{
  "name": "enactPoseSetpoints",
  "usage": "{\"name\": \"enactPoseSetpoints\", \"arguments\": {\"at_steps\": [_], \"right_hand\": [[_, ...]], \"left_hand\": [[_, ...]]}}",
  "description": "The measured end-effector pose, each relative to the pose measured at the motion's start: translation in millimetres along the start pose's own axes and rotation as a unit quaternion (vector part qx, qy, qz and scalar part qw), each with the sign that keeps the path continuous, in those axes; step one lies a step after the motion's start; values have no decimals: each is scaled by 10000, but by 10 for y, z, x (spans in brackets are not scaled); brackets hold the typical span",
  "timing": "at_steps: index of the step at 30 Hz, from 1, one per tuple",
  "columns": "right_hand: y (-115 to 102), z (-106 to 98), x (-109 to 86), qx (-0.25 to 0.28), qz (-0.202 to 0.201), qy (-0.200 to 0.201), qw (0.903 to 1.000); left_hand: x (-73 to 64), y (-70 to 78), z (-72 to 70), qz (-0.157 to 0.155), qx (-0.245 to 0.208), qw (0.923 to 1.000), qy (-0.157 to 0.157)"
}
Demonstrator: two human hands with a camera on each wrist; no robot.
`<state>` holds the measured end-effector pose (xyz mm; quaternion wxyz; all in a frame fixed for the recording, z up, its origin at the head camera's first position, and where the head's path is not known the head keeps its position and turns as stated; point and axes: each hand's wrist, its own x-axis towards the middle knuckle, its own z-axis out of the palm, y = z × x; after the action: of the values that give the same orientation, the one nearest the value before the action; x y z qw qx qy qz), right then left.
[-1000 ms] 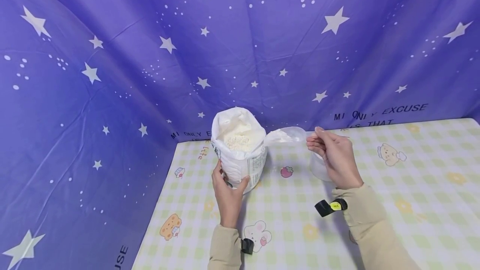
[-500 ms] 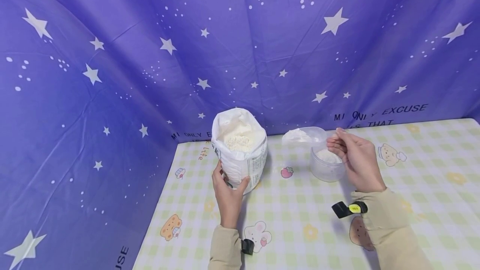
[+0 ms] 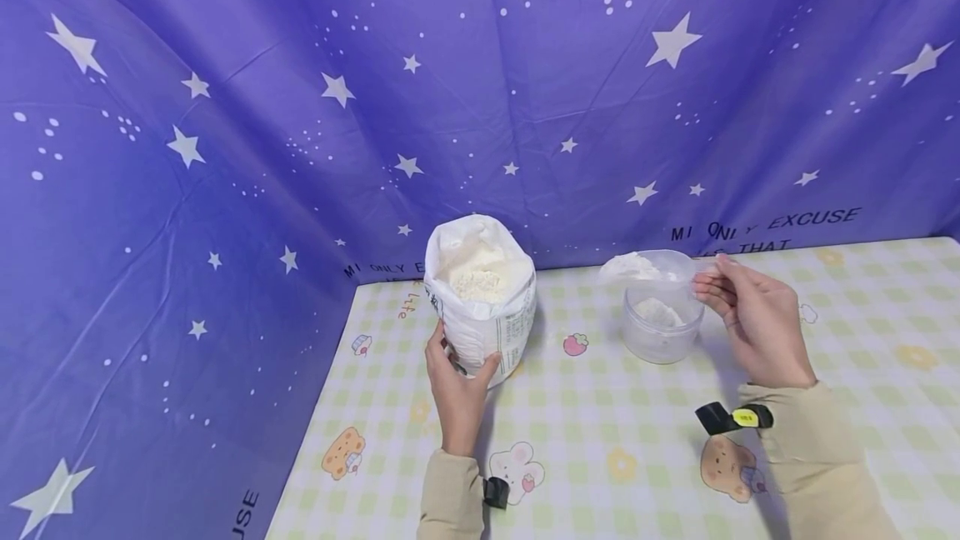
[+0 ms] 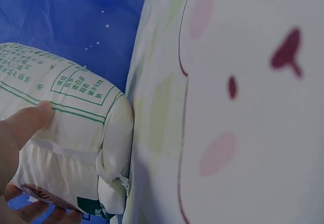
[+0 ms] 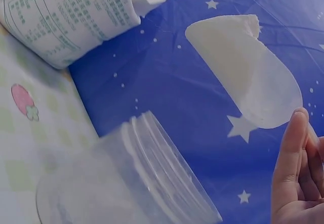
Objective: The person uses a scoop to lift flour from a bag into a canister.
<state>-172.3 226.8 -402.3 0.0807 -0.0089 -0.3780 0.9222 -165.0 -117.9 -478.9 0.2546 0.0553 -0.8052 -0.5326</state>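
Observation:
My left hand point(image 3: 459, 394) grips the lower front of a white bag point(image 3: 498, 327) of flour-like powder, its top folded open. In the left wrist view the thumb lies across the green print of the bag point(image 4: 66, 87), with the fingers underneath. My right hand point(image 3: 761, 327) pinches the handle end of a translucent plastic scoop point(image 3: 672, 263). White powder point(image 3: 632, 265) is heaped toward the scoop's front. Below the scoop stands a clear round plastic jar point(image 3: 660, 344), uncovered, with white powder inside. The right wrist view shows the scoop point(image 5: 243, 72) above the jar's threaded rim point(image 5: 162, 168).
A checkered tablecloth point(image 3: 585, 407) with cartoon prints covers the table. Behind and to the left hangs a purple-blue star-printed curtain point(image 3: 465, 107), close behind the bag. Black bands sit on both sleeves, the right one point(image 3: 735, 417) with a yellow label.
My right hand has carried the loaded scoop rightward from beside the bag to above the jar, bringing the jar's opening into view. My left hand and the bag have stayed in place.

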Motion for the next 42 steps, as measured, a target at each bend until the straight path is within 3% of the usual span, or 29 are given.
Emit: {"name": "enactPoseSetpoints", "arguments": {"at_steps": [13,25,39,41,42], "right_hand": [[-107,-287,-14,-233,-88,337,9991],[-170,-359,-32,-979,-519,742,9911],[-232,-288,23,-2085,-948,1185,9662],[-239,-269,35,-2296,-1025,1254,9597],[-242,-257,41,-2582,-1096,1320,9507]], "left_hand": [[-12,-16,2,-31,-4,10000,-7],[-18,-13,-4,-34,13,10000,-12],[0,-15,3,31,24,10000,-31],[2,-16,7,32,22,10000,-33],[2,-14,6,23,28,10000,-34]]}}
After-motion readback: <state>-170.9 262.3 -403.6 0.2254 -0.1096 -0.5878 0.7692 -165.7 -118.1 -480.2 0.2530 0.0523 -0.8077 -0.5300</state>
